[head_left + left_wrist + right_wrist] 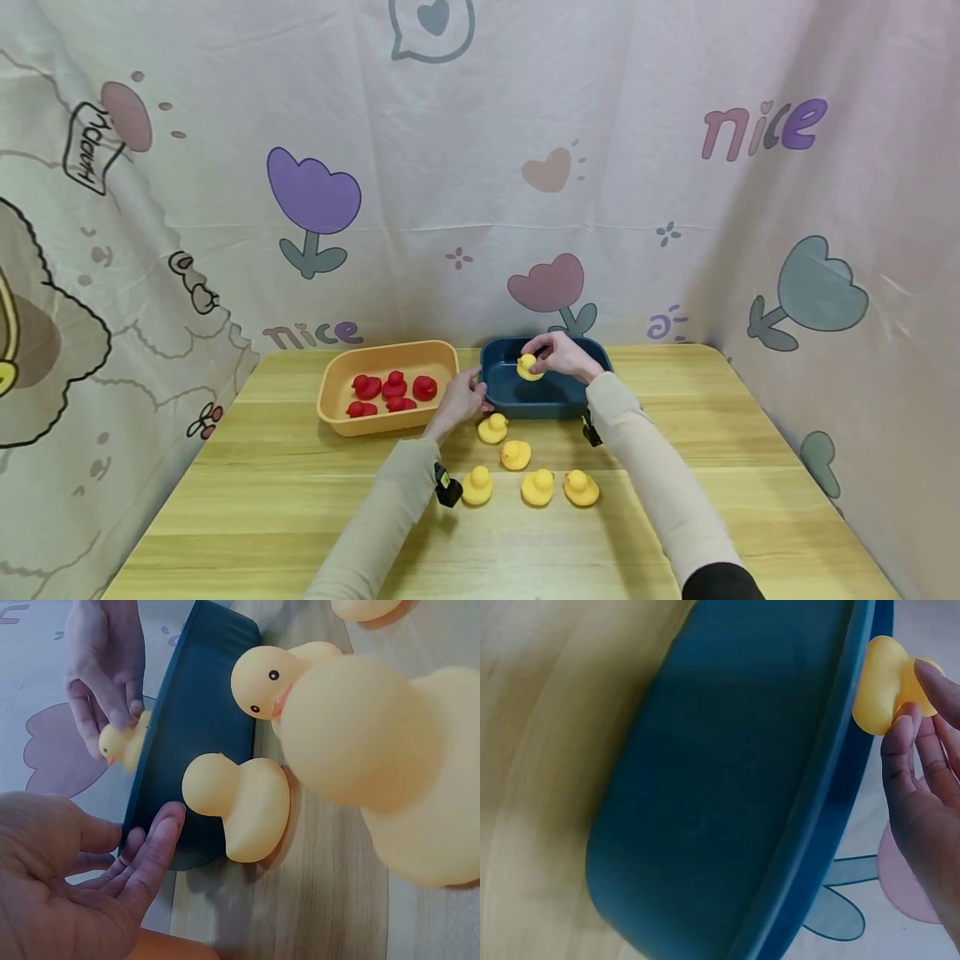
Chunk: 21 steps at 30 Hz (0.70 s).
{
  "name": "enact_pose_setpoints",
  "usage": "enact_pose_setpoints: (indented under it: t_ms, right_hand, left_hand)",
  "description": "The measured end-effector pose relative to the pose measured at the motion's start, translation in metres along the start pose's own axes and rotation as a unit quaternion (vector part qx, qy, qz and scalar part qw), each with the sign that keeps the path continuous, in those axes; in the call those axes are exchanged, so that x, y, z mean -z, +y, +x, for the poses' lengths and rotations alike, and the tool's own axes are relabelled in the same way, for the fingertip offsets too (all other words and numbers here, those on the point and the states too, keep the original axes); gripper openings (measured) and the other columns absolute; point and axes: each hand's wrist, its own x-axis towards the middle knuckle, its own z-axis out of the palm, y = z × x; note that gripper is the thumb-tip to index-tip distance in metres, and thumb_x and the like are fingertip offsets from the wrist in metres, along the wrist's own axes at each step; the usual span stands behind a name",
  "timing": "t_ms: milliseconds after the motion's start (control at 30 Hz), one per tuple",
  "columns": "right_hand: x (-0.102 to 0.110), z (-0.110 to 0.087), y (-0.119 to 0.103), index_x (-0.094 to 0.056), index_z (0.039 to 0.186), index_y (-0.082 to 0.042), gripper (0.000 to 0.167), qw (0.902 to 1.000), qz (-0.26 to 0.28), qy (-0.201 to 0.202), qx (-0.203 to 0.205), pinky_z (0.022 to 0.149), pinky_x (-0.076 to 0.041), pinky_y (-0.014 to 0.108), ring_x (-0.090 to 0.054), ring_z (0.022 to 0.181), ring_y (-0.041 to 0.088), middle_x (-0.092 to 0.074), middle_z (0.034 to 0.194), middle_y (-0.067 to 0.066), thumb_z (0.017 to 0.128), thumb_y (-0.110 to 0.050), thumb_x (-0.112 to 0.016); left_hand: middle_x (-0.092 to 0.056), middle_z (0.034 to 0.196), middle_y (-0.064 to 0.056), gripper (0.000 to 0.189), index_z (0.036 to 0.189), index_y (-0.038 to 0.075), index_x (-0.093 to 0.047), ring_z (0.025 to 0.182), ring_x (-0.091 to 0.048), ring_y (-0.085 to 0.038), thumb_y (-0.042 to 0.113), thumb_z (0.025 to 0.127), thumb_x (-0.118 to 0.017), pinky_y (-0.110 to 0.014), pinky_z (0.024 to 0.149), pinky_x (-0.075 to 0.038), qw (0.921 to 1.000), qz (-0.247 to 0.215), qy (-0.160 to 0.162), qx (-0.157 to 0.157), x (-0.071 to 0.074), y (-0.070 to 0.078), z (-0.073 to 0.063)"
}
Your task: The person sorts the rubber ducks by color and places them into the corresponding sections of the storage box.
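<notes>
A yellow rubber duck (528,370) is pinched between the thumb and fingers of my right hand (564,357), over the dark blue bin (536,411). In the right wrist view this duck (877,690) shows just past the bin's rim. My left hand (459,402) holds the bin's left end, thumb at the rim and fingers against the outer wall (199,712). Close by its fingertips, a yellow duck (492,428) sits on the table in front of the bin. Several more yellow ducks (515,455) stand nearer, between my forearms.
Left of the blue bin stands a yellow-orange bin (352,427) with several red ducks (394,384) inside. Both bins rest near the back edge of the wooden table (255,500). A printed curtain (450,167) hangs behind.
</notes>
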Motion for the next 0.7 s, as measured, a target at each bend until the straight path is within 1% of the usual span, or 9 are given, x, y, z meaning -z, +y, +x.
enact_pose_setpoints:
  t_ms: [200, 367, 500, 700]
  right_hand:
    - [-0.006, 0.011, 0.004, -0.066, 0.118, 0.008, 0.032, 1.0000, -0.006, -0.004, -0.002, 0.093, -0.060, 0.037, -0.065, 0.082, 0.017, -0.069, 0.117, 0.025, 0.086, 0.007, -0.071]
    - [-0.012, 0.018, 0.005, -0.067, 0.119, 0.007, 0.033, 0.9998, 0.000, -0.006, -0.021, 0.100, -0.057, 0.043, -0.066, 0.084, 0.017, -0.067, 0.120, 0.024, 0.086, 0.008, -0.071]
    - [-0.016, 0.024, 0.009, -0.067, 0.118, 0.007, 0.033, 0.9995, -0.001, -0.007, -0.032, 0.102, -0.056, 0.044, -0.065, 0.086, 0.018, -0.067, 0.120, 0.023, 0.086, 0.007, -0.072]
    - [-0.021, 0.030, 0.011, -0.069, 0.116, 0.005, 0.032, 0.9990, -0.007, -0.004, -0.044, 0.103, -0.056, 0.045, -0.064, 0.086, 0.018, -0.068, 0.118, 0.021, 0.085, 0.006, -0.073]
  left_hand:
    - [-0.064, 0.087, -0.018, 0.051, 0.153, -0.004, -0.036, 0.080, -0.076, -0.035, 0.004, 0.104, -0.048, -0.043, 0.075, -0.063, 1.0000, -0.001, -0.003, -0.006, 0.000, -0.003, 0.001]
    - [-0.064, 0.087, -0.019, 0.051, 0.153, -0.004, -0.036, 0.081, -0.075, -0.037, 0.004, 0.104, -0.048, -0.045, 0.076, -0.063, 0.9999, -0.004, -0.005, -0.010, 0.000, -0.003, 0.002]
    - [-0.064, 0.087, -0.020, 0.051, 0.153, -0.003, -0.036, 0.083, -0.075, -0.039, 0.004, 0.104, -0.048, -0.046, 0.079, -0.063, 0.9999, -0.009, -0.007, -0.010, 0.001, -0.002, 0.000]
    - [-0.067, 0.088, -0.022, 0.051, 0.153, -0.005, -0.035, 0.082, -0.075, -0.039, 0.003, 0.104, -0.048, -0.044, 0.076, -0.063, 0.9998, -0.007, -0.007, -0.019, 0.000, -0.002, 0.000]
